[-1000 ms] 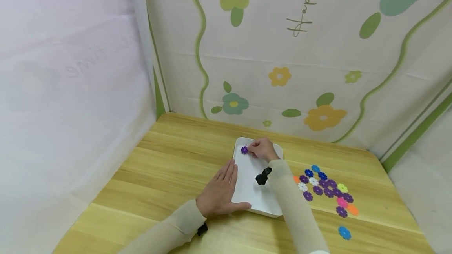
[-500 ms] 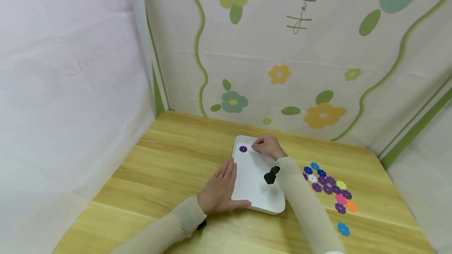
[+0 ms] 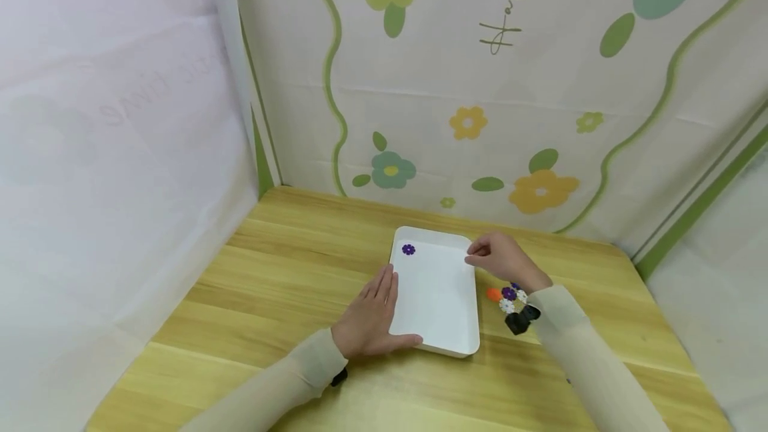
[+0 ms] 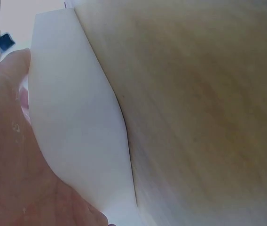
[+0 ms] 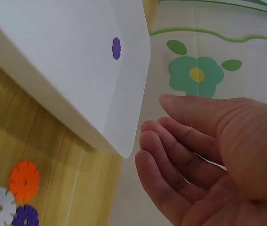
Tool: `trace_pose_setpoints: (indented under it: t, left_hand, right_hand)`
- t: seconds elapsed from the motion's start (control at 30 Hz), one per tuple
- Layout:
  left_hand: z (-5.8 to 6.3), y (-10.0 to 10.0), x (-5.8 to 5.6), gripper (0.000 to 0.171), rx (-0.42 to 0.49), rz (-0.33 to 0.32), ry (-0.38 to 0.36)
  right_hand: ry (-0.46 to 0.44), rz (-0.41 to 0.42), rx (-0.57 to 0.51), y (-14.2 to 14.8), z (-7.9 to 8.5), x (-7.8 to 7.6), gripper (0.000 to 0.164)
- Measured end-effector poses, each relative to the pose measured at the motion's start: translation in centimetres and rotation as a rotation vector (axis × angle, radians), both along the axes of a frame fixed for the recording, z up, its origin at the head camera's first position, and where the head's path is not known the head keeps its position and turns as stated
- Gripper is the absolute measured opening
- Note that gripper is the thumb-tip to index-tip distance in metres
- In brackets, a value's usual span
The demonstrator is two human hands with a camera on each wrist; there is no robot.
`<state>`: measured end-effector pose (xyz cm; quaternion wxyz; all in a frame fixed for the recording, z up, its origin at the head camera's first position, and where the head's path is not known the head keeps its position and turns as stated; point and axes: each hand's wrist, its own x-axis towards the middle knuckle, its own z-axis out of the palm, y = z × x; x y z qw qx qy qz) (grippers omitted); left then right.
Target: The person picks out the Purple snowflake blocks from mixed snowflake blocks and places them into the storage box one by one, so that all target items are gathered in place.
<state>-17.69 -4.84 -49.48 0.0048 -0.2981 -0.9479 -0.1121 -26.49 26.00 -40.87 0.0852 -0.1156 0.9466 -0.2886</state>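
A white rectangular tray (image 3: 435, 299) lies on the wooden table, with one purple notched snowflake disc (image 3: 409, 249) flat in its far left corner. My left hand (image 3: 372, 315) rests against the tray's left side, fingers straight and thumb stretched along the near rim. In the left wrist view the palm lies along the tray's outer wall (image 4: 77, 108). Over the tray's far right rim is my right hand (image 3: 501, 259). Its fingers are loosely bent, and the right wrist view shows a gap between thumb and fingers with nothing in it.
Right of the tray lie loose snowflake discs, among them an orange disc (image 3: 493, 294) and a white disc (image 3: 507, 306); the right forearm hides others. A white flower-printed cloth (image 3: 420, 105) rises behind the table, and another white cloth (image 3: 138, 232) hangs at left.
My right hand has drawn away from the purple disc and moved right to the tray's far right rim. The disc stays in the corner. My left hand keeps its place on the tray.
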Motion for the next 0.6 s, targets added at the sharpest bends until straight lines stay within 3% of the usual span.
trace_pose_setpoints:
  t: [0.3,0.6]
  left_hand:
    - [-1.0,0.1,-0.4,0.126,-0.023,0.008,-0.001]
    - [-0.8,0.2,-0.4,0.126,-0.026,0.017,-0.039]
  right_hand:
    - [0.016,-0.001,0.054,4.4,0.7,4.8,0.027]
    - [0.004,-0.026,0.086,7.8,-1.9,7.4,0.033]
